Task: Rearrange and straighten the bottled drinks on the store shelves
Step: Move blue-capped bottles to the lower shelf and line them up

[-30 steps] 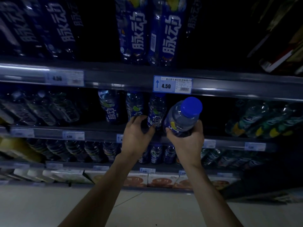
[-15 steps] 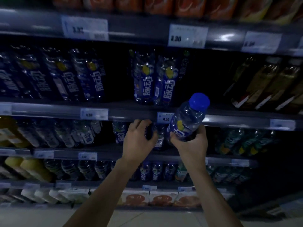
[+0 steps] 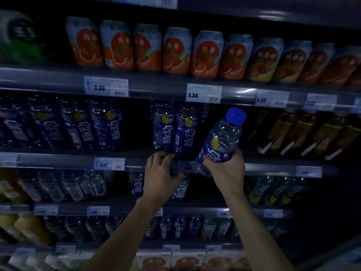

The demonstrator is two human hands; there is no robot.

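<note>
My right hand [image 3: 224, 169] grips the lower half of a clear bottle with a blue cap and blue label [image 3: 220, 139], tilted to the right in front of the shelf. My left hand [image 3: 160, 173] curls around the dark top of a blue-labelled bottle [image 3: 180, 190] standing on the shelf below, at the level of the shelf rail [image 3: 58, 160]. Two tall blue bottles [image 3: 173, 128] stand just behind both hands. To their right the shelf is a dark gap.
A row of orange-labelled drinks [image 3: 175, 51] fills the shelf above. Tall blue bottles [image 3: 78, 124] stand to the left and brown bottles [image 3: 304, 133] to the right. Green-labelled bottles [image 3: 273, 190] and clear ones [image 3: 74, 186] sit on the lower shelf. Price tags [image 3: 203, 93] line the rails.
The view has tilted upward, bringing the orange drinks into sight. My right hand has lifted the blue-capped bottle up to the tall bottles' shelf; my left hand stays on the shelf bottle.
</note>
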